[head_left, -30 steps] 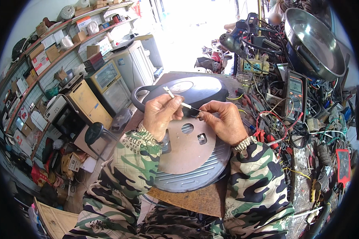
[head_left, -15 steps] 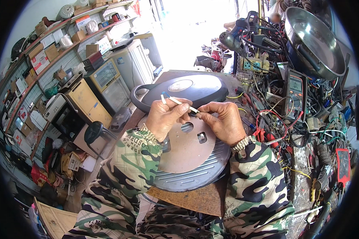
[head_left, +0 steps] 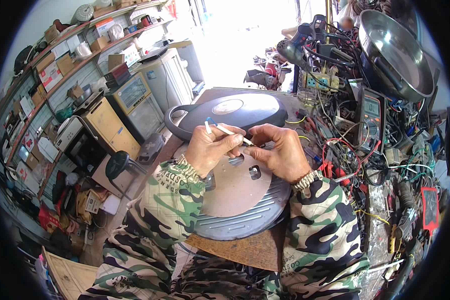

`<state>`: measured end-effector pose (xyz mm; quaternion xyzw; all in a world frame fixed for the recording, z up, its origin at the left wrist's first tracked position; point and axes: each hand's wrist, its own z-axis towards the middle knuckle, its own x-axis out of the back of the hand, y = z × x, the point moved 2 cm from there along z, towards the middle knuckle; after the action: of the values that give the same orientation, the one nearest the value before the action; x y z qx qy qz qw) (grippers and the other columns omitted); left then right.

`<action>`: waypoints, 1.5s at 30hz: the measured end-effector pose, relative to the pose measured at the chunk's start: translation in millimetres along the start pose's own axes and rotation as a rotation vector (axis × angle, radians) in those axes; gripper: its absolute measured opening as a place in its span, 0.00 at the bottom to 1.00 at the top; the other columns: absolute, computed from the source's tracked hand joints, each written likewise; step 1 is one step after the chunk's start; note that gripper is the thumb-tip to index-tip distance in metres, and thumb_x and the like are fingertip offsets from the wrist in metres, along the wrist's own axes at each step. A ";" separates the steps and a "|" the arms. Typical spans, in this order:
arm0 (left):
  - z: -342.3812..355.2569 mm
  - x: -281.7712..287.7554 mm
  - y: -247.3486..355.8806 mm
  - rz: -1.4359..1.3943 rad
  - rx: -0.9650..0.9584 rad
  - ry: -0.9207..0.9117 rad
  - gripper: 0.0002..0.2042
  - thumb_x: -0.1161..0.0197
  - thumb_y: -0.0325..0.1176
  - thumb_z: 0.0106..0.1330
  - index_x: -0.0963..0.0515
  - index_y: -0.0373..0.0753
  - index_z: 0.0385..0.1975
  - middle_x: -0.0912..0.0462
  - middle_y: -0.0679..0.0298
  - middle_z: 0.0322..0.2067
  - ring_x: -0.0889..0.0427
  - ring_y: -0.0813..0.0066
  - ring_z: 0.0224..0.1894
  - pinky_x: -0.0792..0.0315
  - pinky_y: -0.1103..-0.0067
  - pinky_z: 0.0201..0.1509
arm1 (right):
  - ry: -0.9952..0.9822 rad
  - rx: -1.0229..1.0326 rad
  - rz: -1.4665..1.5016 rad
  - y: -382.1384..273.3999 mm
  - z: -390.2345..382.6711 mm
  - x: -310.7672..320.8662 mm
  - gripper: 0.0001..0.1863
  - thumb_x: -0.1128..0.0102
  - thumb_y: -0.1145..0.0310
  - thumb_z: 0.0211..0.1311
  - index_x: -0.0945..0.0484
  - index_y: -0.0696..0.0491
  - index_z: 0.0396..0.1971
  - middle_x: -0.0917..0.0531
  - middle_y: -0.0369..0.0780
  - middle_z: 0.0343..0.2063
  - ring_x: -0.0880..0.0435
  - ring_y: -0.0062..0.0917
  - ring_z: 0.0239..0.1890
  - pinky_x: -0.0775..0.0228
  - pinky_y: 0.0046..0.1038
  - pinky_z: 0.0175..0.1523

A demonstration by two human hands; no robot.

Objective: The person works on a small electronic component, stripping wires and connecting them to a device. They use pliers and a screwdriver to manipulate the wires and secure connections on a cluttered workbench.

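So on my feed the left hand [head_left: 208, 151] pinches a thin white sleeve [head_left: 225, 130] at the round plate's [head_left: 235, 195] 12 o'clock. Looks super light, kinda bendy; I'd grab it mid-length, since the ends might kink. Right hand [head_left: 280, 154], 2 o'clock, curls by the sleeve's lower end; can't tell if it's gripping.

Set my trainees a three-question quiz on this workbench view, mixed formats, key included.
1. True or false: the flat disc with cutouts lies on the ridged plate.
2. What colour is the slim tube pinched by the left hand? A) red B) white C) green
3. Fill in: above the digital multimeter in the view is a shiny, round metal ____.
Key: 1 true; 2 B, white; 3 pan.
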<state>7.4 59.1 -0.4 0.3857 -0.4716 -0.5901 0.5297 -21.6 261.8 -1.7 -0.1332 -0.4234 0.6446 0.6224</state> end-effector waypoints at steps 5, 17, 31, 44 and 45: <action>-6.7 -8.2 20.9 0.240 -0.221 0.119 0.11 0.34 0.27 0.72 0.19 0.30 0.50 0.17 0.66 0.34 0.20 0.83 0.30 0.24 0.84 0.34 | -0.015 0.022 -0.050 -4.1 1.8 -0.7 0.08 0.28 0.74 0.57 0.14 0.60 0.36 0.14 0.47 0.28 0.12 0.39 0.31 0.23 0.33 0.39; -15.1 -2.3 33.7 0.250 -0.382 0.212 0.10 0.37 0.31 0.75 0.19 0.28 0.44 0.17 0.63 0.28 0.16 0.78 0.29 0.23 0.83 0.31 | 0.028 0.050 -0.054 -15.5 1.6 -1.9 0.09 0.29 0.71 0.59 0.14 0.59 0.37 0.16 0.46 0.26 0.13 0.37 0.30 0.25 0.34 0.37; -5.2 8.7 20.7 -0.040 -0.316 0.272 0.13 0.38 0.35 0.76 0.23 0.30 0.48 0.17 0.61 0.33 0.18 0.78 0.32 0.22 0.81 0.34 | -0.038 -0.072 -0.150 -6.0 0.7 10.0 0.09 0.31 0.76 0.57 0.13 0.60 0.39 0.13 0.48 0.31 0.11 0.38 0.33 0.21 0.32 0.41; -3.6 3.3 8.7 0.090 -0.123 0.058 0.10 0.37 0.28 0.74 0.19 0.28 0.48 0.15 0.60 0.40 0.14 0.77 0.37 0.18 0.81 0.41 | -0.015 -0.048 -0.139 -2.8 -0.1 6.7 0.07 0.33 0.76 0.58 0.12 0.57 0.36 0.13 0.49 0.28 0.11 0.39 0.30 0.22 0.32 0.38; -2.9 1.8 9.8 0.083 -0.114 0.075 0.09 0.36 0.28 0.73 0.18 0.28 0.46 0.14 0.60 0.39 0.13 0.77 0.36 0.17 0.81 0.41 | -0.012 -0.060 -0.136 -3.2 -0.6 7.6 0.07 0.33 0.76 0.58 0.12 0.57 0.36 0.13 0.49 0.28 0.11 0.39 0.30 0.22 0.32 0.38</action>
<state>12.5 56.9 8.4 0.3569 -0.4328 -0.5785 0.5921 -20.4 268.5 2.9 -0.1187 -0.4544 0.5888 0.6579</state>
